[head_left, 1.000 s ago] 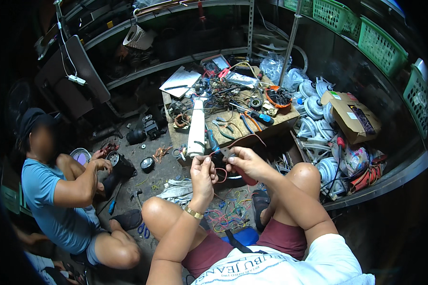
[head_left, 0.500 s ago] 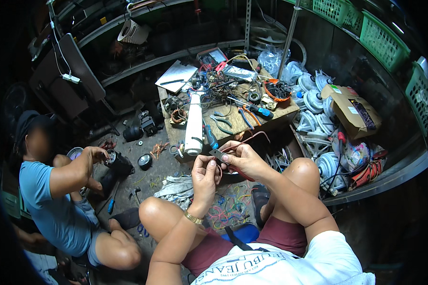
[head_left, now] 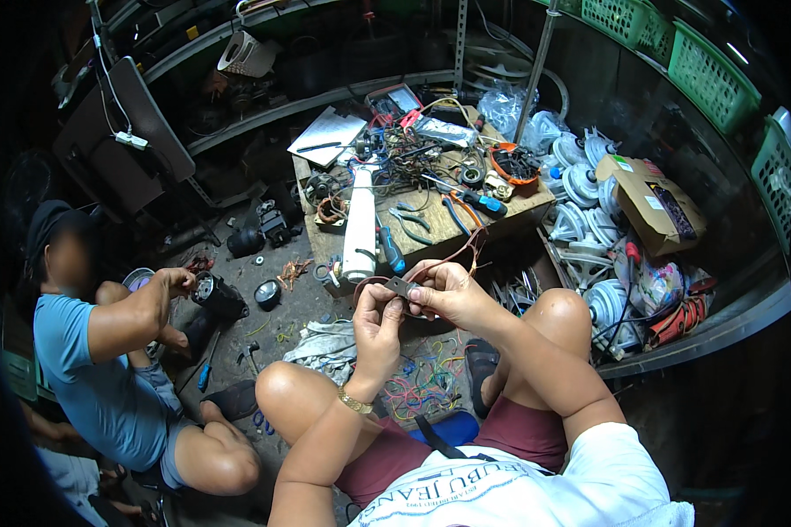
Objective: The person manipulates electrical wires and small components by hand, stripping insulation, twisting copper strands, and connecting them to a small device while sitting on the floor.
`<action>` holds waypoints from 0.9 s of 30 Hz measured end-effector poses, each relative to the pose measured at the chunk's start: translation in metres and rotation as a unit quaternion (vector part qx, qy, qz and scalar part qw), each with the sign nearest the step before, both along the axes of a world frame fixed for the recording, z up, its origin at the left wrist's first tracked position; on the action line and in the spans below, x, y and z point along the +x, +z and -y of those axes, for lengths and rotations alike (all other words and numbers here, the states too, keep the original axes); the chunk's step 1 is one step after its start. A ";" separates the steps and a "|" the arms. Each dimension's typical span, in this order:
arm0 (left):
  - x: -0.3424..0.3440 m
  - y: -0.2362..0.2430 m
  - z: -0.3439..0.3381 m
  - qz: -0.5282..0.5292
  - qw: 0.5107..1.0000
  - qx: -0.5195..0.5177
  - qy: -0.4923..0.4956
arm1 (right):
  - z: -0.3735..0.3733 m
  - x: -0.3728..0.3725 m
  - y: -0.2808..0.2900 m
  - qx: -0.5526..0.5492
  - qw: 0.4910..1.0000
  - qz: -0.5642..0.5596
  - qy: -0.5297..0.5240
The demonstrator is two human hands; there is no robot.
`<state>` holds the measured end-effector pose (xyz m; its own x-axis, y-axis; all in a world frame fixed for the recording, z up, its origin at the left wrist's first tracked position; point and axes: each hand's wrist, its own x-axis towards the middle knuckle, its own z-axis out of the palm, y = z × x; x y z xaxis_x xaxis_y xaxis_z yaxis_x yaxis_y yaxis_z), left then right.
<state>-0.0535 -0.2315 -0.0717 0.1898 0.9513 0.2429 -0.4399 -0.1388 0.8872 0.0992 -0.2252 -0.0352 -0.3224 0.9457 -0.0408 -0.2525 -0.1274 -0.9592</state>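
My left hand (head_left: 380, 318) and my right hand (head_left: 448, 295) meet in front of the wooden table. Between their fingertips they pinch a small dark rectangular piece (head_left: 400, 285) with a flat face; its exact kind I cannot make out. Reddish-brown wire (head_left: 460, 249) rises from behind my right hand, and a thin loop of it curves above my left fingers. Whether the wire joins the piece is hidden by the fingers. Just beyond the hands, a blue-handled screwdriver (head_left: 390, 252) lies beside a long white cylinder (head_left: 359, 220).
The wooden table (head_left: 422, 206) carries tangled wires, pliers (head_left: 411, 225) and an orange bowl (head_left: 514, 165). At right, white-grey fan-like parts (head_left: 580, 184) pile up by a cardboard box (head_left: 649, 206). A co-worker (head_left: 105, 369) sits at left by a dark cylinder (head_left: 220, 294). Coloured wire scraps (head_left: 426, 382) litter the floor.
The wire has shifted: its end stands more upright behind my right hand, and a loop now shows over my left fingers. The dark piece has turned a little between the fingertips.
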 end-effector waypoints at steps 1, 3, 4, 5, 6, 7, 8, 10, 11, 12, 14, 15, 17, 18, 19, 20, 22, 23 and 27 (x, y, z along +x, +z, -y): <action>-0.002 -0.003 -0.002 -0.012 1.000 0.021 0.006 | 0.000 0.000 0.003 -0.001 1.000 -0.001 0.004; -0.002 -0.005 -0.002 -0.019 1.000 0.021 0.009 | 0.000 0.001 0.002 -0.002 1.000 -0.004 0.004; -0.001 -0.004 -0.002 -0.022 0.999 0.022 0.009 | -0.001 0.002 -0.002 -0.002 1.000 -0.007 -0.001; -0.002 -0.001 -0.001 -0.038 0.999 0.022 0.005 | -0.001 0.002 -0.004 -0.002 1.000 -0.010 -0.006; -0.004 0.004 0.001 -0.054 0.998 0.021 0.002 | -0.002 0.003 -0.004 -0.007 1.000 -0.008 -0.009; -0.005 0.007 0.001 -0.070 0.997 0.021 -0.002 | -0.002 0.004 -0.005 -0.011 1.000 -0.006 -0.012; -0.005 0.006 0.001 -0.075 0.997 0.027 -0.001 | -0.002 0.005 -0.005 -0.016 1.000 -0.004 -0.015; -0.006 0.005 0.001 -0.085 0.996 0.040 0.003 | -0.004 0.005 -0.009 -0.020 1.000 -0.016 -0.017; -0.006 0.005 0.001 -0.087 0.995 0.039 0.005 | -0.004 0.006 -0.011 -0.021 0.999 -0.022 -0.018; -0.006 0.006 0.002 -0.089 0.995 0.037 0.006 | -0.005 0.007 -0.012 -0.022 0.999 -0.020 -0.017; -0.006 0.007 0.002 -0.098 0.995 0.034 0.006 | -0.007 0.010 -0.013 -0.024 0.999 -0.016 -0.015; -0.007 0.007 0.003 -0.105 0.994 0.033 0.005 | -0.008 0.012 -0.013 -0.026 1.000 -0.013 -0.012; -0.008 0.007 0.003 -0.116 0.993 0.035 0.002 | -0.008 0.015 -0.013 -0.030 1.000 -0.006 -0.006; -0.009 0.005 0.003 -0.121 0.992 0.036 0.000 | -0.008 0.016 -0.013 -0.032 0.999 -0.006 -0.009; -0.010 0.004 0.003 -0.125 0.991 0.038 -0.001 | -0.008 0.016 -0.012 -0.035 0.999 -0.005 -0.012; -0.010 0.005 0.003 -0.125 0.991 0.035 -0.004 | -0.007 0.016 -0.011 -0.037 0.999 -0.004 -0.015; -0.010 0.007 0.004 -0.125 0.992 0.031 -0.009 | -0.007 0.016 -0.009 -0.039 0.999 0.007 -0.021; -0.010 0.005 0.005 -0.128 0.991 0.032 -0.007 | -0.006 0.016 -0.008 -0.040 0.999 0.012 -0.024; -0.011 0.005 0.008 -0.137 0.990 0.027 -0.007 | -0.006 0.018 -0.008 -0.035 0.998 0.016 -0.043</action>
<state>-0.0647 -0.2391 -0.0669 0.2683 0.9351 0.2314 -0.1852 -0.1856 0.9650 0.1168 -0.2190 -0.0437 -0.2381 0.9642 -0.1167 -0.2355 -0.1739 -0.9562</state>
